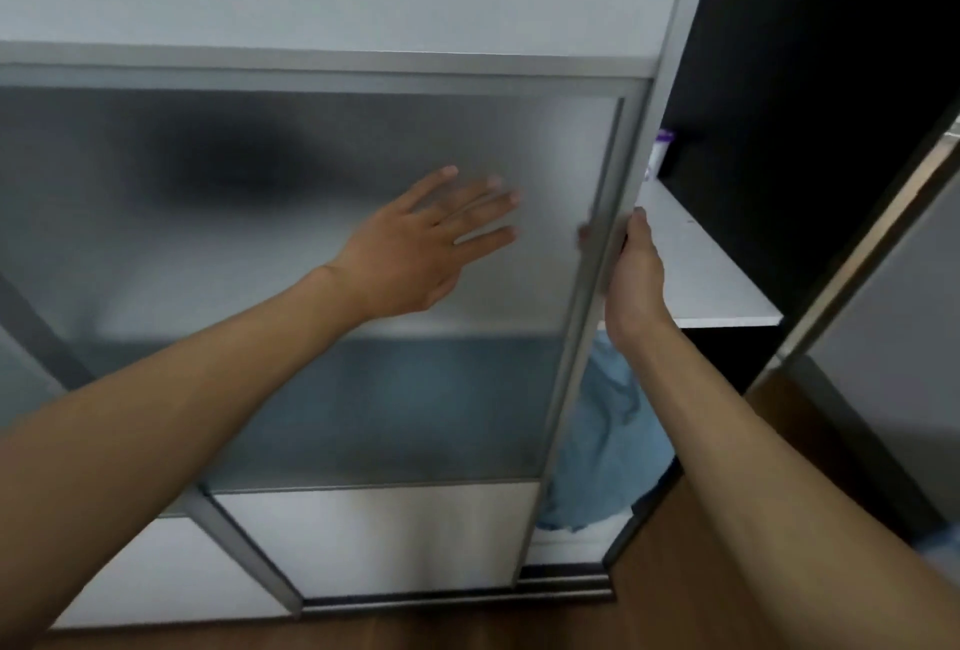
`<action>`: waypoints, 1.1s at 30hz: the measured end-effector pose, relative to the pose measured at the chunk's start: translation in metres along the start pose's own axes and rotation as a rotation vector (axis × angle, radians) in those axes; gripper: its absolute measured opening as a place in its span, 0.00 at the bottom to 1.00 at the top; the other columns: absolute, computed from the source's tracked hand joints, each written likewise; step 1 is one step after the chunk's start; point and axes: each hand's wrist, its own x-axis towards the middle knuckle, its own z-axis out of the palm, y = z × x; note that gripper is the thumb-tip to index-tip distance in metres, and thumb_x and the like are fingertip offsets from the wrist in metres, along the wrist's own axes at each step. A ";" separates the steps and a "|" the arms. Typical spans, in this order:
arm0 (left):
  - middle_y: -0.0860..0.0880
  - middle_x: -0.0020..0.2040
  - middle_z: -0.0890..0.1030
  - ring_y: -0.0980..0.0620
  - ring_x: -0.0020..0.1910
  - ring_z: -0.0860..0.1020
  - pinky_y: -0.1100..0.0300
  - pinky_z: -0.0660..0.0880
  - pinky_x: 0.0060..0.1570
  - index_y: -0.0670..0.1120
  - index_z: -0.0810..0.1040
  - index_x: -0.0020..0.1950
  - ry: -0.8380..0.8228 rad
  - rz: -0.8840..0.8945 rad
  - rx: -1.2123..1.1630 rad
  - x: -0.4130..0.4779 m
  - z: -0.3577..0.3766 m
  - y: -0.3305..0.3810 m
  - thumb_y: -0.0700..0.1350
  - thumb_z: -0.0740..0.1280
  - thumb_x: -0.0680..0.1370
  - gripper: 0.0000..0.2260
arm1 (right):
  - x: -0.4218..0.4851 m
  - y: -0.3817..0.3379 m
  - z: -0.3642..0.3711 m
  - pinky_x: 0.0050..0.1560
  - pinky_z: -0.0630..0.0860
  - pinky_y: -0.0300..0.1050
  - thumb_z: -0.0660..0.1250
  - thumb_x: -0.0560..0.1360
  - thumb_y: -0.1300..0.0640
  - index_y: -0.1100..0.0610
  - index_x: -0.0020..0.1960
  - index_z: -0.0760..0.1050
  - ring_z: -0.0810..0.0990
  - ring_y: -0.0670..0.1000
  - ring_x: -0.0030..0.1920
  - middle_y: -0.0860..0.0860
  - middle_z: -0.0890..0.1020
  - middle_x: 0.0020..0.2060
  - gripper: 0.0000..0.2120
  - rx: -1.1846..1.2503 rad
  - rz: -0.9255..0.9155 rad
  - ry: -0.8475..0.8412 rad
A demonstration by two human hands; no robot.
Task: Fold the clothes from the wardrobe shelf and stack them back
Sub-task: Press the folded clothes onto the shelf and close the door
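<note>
Our right hand (635, 280) grips the edge of the sliding door (260, 244); our left hand (415, 249) presses it, fingers (483, 199) straight. The blue clothes (613, 441) lie below the right hand.

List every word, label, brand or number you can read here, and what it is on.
No readable text.
The small white bottle with a purple cap on the white wardrobe shelf shows faint purple marks, but they are too blurred to read and half hidden by the grey metal door frame.

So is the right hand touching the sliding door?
Touching. The head view shows the right hand curled round the metal edge of the sliding door.
</note>
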 end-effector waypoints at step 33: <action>0.45 0.80 0.60 0.41 0.80 0.57 0.38 0.51 0.77 0.46 0.63 0.79 0.202 0.048 -0.066 0.196 0.012 0.128 0.44 0.62 0.76 0.30 | 0.064 -0.061 -0.215 0.76 0.61 0.51 0.55 0.84 0.44 0.54 0.79 0.57 0.65 0.53 0.75 0.53 0.67 0.76 0.28 -0.406 -0.123 0.341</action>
